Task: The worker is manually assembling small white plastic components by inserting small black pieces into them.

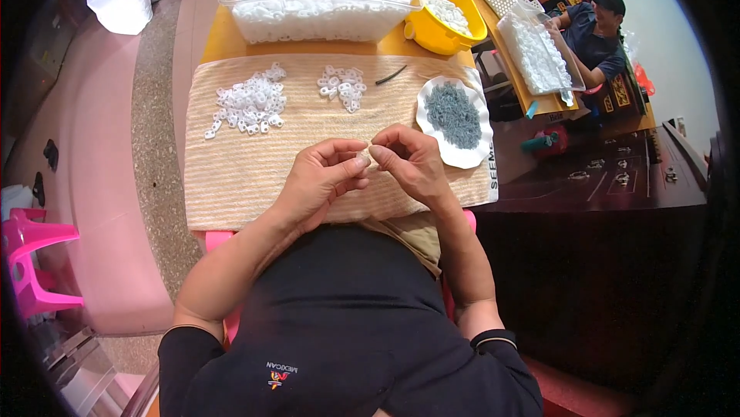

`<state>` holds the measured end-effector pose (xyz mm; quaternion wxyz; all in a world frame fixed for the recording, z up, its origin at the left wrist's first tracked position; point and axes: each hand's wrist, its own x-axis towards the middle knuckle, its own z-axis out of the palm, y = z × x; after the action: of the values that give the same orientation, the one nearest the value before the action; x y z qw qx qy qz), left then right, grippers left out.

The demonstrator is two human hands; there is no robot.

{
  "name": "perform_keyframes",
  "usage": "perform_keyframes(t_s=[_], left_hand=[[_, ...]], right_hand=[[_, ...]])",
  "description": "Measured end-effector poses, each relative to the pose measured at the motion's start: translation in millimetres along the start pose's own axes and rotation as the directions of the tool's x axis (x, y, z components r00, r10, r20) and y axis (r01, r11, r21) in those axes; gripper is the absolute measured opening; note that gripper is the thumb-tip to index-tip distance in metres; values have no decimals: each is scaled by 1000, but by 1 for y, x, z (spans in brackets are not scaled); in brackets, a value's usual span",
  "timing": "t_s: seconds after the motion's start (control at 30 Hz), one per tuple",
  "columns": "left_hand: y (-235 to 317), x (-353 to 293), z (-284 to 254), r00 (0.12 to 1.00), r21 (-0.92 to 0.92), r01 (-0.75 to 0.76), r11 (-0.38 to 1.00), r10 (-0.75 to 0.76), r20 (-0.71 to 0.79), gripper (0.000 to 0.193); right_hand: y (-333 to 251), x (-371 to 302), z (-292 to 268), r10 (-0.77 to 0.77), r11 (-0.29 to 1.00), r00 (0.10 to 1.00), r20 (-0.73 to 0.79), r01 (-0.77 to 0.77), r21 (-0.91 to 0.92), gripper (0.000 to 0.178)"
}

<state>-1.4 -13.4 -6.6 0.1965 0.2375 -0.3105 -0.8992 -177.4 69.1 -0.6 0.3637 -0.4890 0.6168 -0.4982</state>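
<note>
Above the near part of a striped towel (308, 120), my left hand (327, 174) and my right hand (407, 159) meet fingertip to fingertip. Both are closed in a pinch; whatever is between the fingers is too small and hidden to name. To the left lies a large pile of small white plastic pieces with holes (250, 102). A smaller pile of the same pieces (343, 87) is beyond my hands. A thin dark stick (391, 75) lies beside it. Right of my right hand, a white wavy-rimmed plate (466, 156) holds many tiny grey-blue pieces (453, 115).
At the table's far side stand a clear tub (316, 20) full of white pieces and a yellow basin (439, 38) with more. A person (597, 31) sits at another table on the right, near a full clear bin (533, 55). A pink stool (35, 263) stands left.
</note>
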Motion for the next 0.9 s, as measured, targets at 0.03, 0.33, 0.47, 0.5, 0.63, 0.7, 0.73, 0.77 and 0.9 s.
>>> perform_keyframes(t_s=[0.03, 0.33, 0.47, 0.5, 0.63, 0.7, 0.73, 0.77, 0.9], left_hand=[[0, 0, -1, 1000, -1, 0, 1000, 0, -3, 22], [-6, 3, -7, 998, -30, -50, 998, 50, -25, 20], [-3, 3, -3, 997, -34, -57, 998, 54, -62, 18], [-3, 3, -2, 996, -37, -59, 998, 56, -67, 18], [-5, 4, -6, 996, -54, -72, 996, 69, -57, 16], [-3, 3, -6, 996, -47, -66, 997, 63, -63, 13], [-3, 4, -6, 996, -46, -67, 997, 64, -62, 13], [-4, 3, -5, 996, -47, -65, 997, 62, -64, 13], [-6, 4, -7, 995, -53, -69, 996, 65, -69, 16]], right_hand=[[1, 1, -2, -13, 998, 1000, -9, 13, -59, 9], [-8, 22, -8, -55, 975, 997, -48, 43, -219, 7], [-1, 32, -9, -103, 944, 993, -48, 83, -319, 8], [0, 35, -9, -127, 929, 991, -48, 102, -355, 9], [-2, 45, -8, -210, 862, 977, -17, 177, -475, 11], [-1, 49, -8, -244, 831, 970, -1, 208, -516, 13], [-1, 51, -8, -245, 830, 970, -1, 209, -517, 13], [-2, 53, -7, -231, 809, 973, 24, 206, -550, 14], [3, 63, -3, -263, 698, 961, 90, 254, -670, 15]])
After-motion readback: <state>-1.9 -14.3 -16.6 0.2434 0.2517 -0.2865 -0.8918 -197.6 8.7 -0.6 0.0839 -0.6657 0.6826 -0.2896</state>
